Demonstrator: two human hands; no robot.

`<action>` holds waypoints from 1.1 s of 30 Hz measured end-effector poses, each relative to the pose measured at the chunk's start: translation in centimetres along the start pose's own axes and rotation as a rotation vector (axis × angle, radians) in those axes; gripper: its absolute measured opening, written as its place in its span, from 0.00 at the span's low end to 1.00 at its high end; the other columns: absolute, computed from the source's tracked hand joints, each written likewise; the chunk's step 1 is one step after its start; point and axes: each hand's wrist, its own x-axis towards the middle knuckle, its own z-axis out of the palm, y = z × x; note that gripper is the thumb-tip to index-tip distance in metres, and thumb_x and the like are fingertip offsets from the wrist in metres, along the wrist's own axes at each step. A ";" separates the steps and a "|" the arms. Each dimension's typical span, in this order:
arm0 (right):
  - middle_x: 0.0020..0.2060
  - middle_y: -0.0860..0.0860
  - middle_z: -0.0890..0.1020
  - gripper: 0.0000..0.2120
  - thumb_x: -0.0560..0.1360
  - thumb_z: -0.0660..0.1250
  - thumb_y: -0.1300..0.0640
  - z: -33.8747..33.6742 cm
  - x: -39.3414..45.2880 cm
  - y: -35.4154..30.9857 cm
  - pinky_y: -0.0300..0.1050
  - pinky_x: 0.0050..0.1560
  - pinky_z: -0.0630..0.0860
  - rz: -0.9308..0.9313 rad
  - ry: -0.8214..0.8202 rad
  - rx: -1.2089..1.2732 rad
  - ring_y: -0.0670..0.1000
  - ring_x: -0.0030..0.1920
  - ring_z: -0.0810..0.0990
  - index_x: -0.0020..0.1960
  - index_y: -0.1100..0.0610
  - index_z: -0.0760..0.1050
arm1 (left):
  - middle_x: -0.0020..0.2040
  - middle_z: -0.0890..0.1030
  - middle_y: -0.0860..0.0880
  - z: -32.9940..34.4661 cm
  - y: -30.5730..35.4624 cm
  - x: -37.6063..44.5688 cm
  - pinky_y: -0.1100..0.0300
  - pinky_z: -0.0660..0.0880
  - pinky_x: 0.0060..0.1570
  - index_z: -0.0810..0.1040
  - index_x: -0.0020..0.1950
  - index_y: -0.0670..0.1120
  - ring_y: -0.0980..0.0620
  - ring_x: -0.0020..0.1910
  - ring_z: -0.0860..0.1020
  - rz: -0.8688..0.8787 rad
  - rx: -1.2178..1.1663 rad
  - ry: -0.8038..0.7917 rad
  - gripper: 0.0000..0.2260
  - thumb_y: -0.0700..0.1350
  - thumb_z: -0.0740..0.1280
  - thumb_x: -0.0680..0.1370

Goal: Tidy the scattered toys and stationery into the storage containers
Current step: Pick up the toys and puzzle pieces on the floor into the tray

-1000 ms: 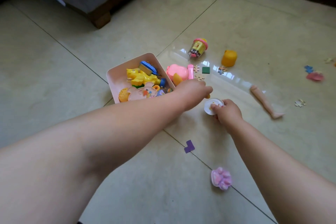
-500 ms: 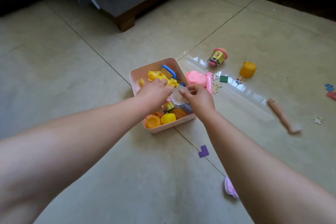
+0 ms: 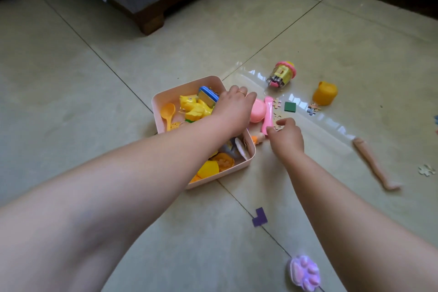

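The pink storage bin [image 3: 163,102] sits on the tiled floor [image 3: 71,102], already crowded with a yellow toy animal [image 3: 193,108], an orange spoon [image 3: 167,112] and a blue-edged tin [image 3: 208,97]; just past its far right wall lie the next candidates, a round pink toy [image 3: 257,110] with a pink bone-shaped piece [image 3: 267,116] touching it.

The left hand [image 3: 233,108] reaches across the bin's corner, fingers bent down over the round pink toy; whether they have closed on it I cannot tell, since the back of the hand hides them; the right hand [image 3: 285,136] has thumb and forefinger pinching a jigsaw piece [image 3: 279,127] beside the bone.

That piece looks like thin card, featherlight and flat on glossy tile, so I'd guess it wants lifting by an edge with the fingertips rather than a press from above; the pink plastic toys look hard, smooth and light, easy to scoop whole.

Further out lie another jigsaw piece [image 3: 276,103], a green square [image 3: 290,106], a yellow cup [image 3: 324,93], a pink-lidded tub [image 3: 282,74] on its side, a doll's leg [image 3: 373,163], a purple block [image 3: 260,217] and a lilac paw toy [image 3: 304,272].
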 end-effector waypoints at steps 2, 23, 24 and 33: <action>0.61 0.58 0.73 0.21 0.76 0.66 0.50 0.4 0.8 -0.3 0.44 0.47 0.68 0.007 -0.013 -0.025 0.59 0.57 0.77 0.64 0.58 0.69 | 0.66 0.71 0.45 0.6 0.0 1.2 0.51 0.66 0.62 0.65 0.71 0.46 0.43 0.66 0.66 -0.018 -0.013 -0.025 0.26 0.48 0.67 0.74; 0.57 0.60 0.78 0.15 0.78 0.62 0.54 -0.8 0.2 0.7 0.49 0.49 0.73 0.242 0.077 -0.180 0.63 0.57 0.77 0.60 0.62 0.70 | 0.63 0.72 0.42 -1.9 -0.7 0.5 0.52 0.69 0.58 0.65 0.66 0.41 0.42 0.62 0.73 -0.199 -0.200 0.112 0.30 0.51 0.73 0.70; 0.57 0.60 0.78 0.16 0.79 0.62 0.53 -1.1 -0.2 0.2 0.49 0.49 0.73 0.229 0.093 -0.144 0.63 0.57 0.77 0.61 0.62 0.70 | 0.63 0.72 0.42 -2.4 -1.5 -0.2 0.52 0.69 0.58 0.66 0.66 0.41 0.41 0.63 0.73 -0.244 -0.219 0.139 0.30 0.51 0.73 0.70; 0.47 0.56 0.81 0.15 0.76 0.62 0.50 2.3 -6.1 -8.8 0.44 0.36 0.71 -0.184 -0.101 -0.027 0.58 0.45 0.79 0.57 0.58 0.76 | 0.61 0.77 0.43 -3.7 -8.4 -5.9 0.55 0.70 0.46 0.67 0.65 0.43 0.41 0.59 0.77 -0.809 -0.282 0.046 0.28 0.60 0.66 0.74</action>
